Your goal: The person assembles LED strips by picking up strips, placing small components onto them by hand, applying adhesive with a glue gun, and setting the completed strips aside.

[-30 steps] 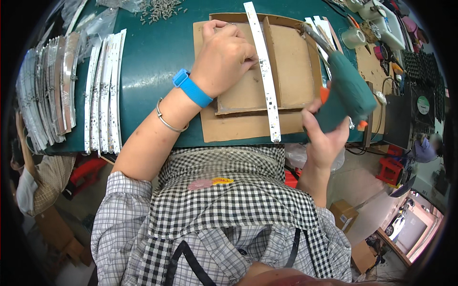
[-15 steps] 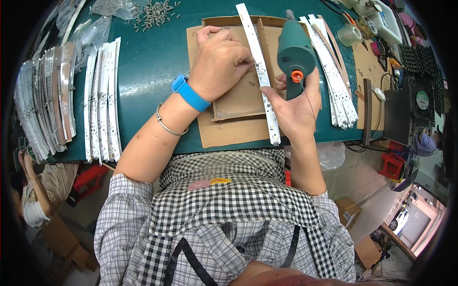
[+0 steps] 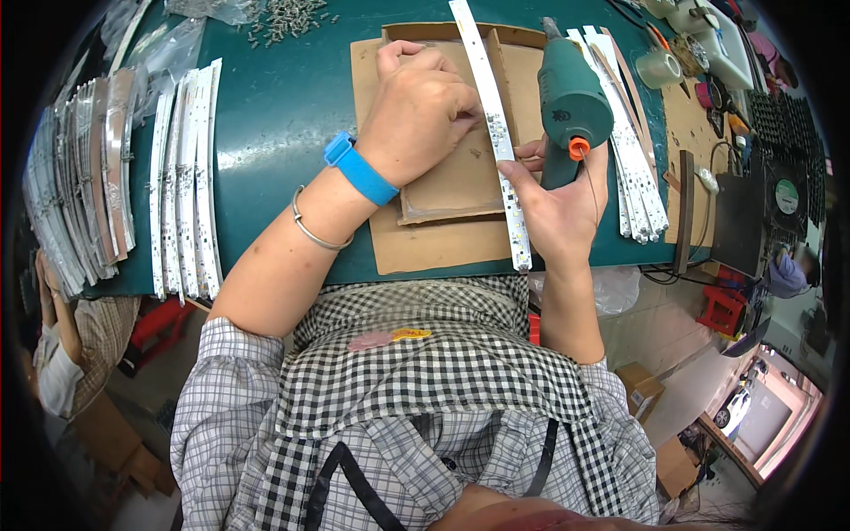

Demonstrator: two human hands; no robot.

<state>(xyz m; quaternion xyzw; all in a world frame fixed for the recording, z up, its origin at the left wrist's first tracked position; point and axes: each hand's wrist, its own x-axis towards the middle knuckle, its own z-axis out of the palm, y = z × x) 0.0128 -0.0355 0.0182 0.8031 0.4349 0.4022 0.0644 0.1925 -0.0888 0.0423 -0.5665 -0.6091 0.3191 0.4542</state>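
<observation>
A long white LED circuit strip (image 3: 492, 97) lies slanting across a shallow cardboard tray (image 3: 443, 199). My left hand (image 3: 425, 111) is closed over the tray, its fingertips pinched at the strip's left edge; what they hold, if anything, is hidden. My right hand (image 3: 567, 208) grips the handle of a green pistol-shaped tool (image 3: 574, 102) with a metal tip at its far end. A thin wire runs from the orange ring (image 3: 578, 149) at the tool's rear. My right thumb rests on the right edge of the strip.
Stacks of similar strips stand at the left (image 3: 184, 190) and right (image 3: 630, 177). Small metal screws (image 3: 288, 18) lie in a pile at the far edge of the green table (image 3: 274, 115). A white cup (image 3: 660, 69) is at far right. Another person's arm (image 3: 62, 319) shows at left.
The green tool and my right hand have shifted right. The strip and my left hand have moved slightly right too. Both hands keep their grip shape.
</observation>
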